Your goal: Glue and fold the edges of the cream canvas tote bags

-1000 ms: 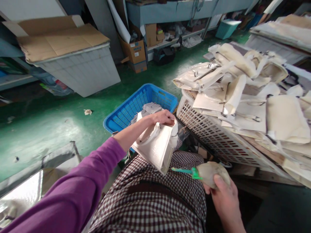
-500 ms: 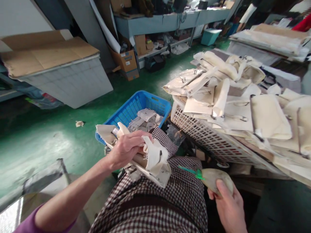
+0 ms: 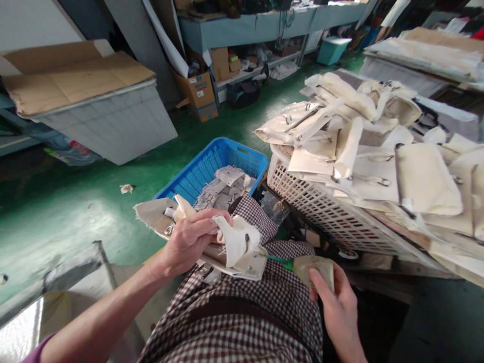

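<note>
My left hand (image 3: 189,239) is closed on a cream fabric piece (image 3: 238,242) with metal fittings, held above my checked apron (image 3: 227,322). Part of the piece is folded up under my fingers, and its frayed end sticks out to the left. In my right hand (image 3: 335,297) is a squeeze bottle (image 3: 308,269), pale and translucent, with a green nozzle. The nozzle's tip points left and reaches the right edge of the fabric piece; I cannot tell if it touches.
Ahead stands a blue plastic basket (image 3: 181,176) with many small grey pieces in it. To the right, a white plastic crate (image 3: 302,204) bears a heap of cream fabric pieces (image 3: 340,136). A cardboard-topped bin (image 3: 109,116) is at left, a long table (image 3: 242,33) behind.
My right hand has brought the bottle left and slightly up, so its nozzle is now at the fabric piece's edge. My left hand and the piece have shifted a little left.
</note>
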The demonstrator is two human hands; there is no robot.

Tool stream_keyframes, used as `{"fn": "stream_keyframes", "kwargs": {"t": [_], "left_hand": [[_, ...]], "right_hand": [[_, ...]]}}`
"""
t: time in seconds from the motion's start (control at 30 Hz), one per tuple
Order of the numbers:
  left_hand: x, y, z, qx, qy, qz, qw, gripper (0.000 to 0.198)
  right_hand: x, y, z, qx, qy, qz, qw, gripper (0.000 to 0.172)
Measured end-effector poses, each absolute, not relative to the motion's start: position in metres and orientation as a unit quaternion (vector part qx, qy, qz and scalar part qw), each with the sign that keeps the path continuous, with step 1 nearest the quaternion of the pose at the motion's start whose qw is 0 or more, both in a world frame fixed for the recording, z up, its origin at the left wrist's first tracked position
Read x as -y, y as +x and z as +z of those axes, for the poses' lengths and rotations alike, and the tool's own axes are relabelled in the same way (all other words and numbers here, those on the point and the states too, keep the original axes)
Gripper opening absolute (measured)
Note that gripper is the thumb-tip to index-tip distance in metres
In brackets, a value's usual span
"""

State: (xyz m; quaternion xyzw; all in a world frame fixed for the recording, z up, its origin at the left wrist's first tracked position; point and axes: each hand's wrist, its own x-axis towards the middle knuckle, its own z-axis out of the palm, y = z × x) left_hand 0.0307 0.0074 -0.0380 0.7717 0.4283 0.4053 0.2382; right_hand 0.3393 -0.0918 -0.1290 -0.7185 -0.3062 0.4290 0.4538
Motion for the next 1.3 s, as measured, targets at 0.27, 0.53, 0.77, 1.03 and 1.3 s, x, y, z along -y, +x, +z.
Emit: {"fn": "stream_keyframes", "kwargs": {"t": [0.27, 0.53, 0.77, 1.03, 1.3], "left_hand": [[0.004, 0.025, -0.037, -0.46, 0.758, 0.382, 0.26, 0.028], [0.0, 0.025, -0.04, -0.415, 0.795, 0.377, 0.231, 0.027], [0.008, 0.025, -0.037, -0.384, 0.811, 0.381, 0.223, 0.029], [0.022, 0.023, -0.042, -0.412, 0.776, 0.384, 0.284, 0.025], [0.021, 0.023, -0.043, -0.415, 0.78, 0.377, 0.277, 0.025]], "right_hand": [[0.096, 0.354, -0.119, 0.283, -0.752, 0.383, 0.457, 0.047], [0.09, 0.342, -0.119, 0.314, -0.721, 0.417, 0.455, 0.062], [0.095, 0.358, -0.123, 0.372, -0.707, 0.443, 0.407, 0.06], [0.095, 0.351, -0.125, 0.331, -0.705, 0.472, 0.414, 0.065], [0.096, 0.354, -0.129, 0.35, -0.69, 0.489, 0.403, 0.062]]}}
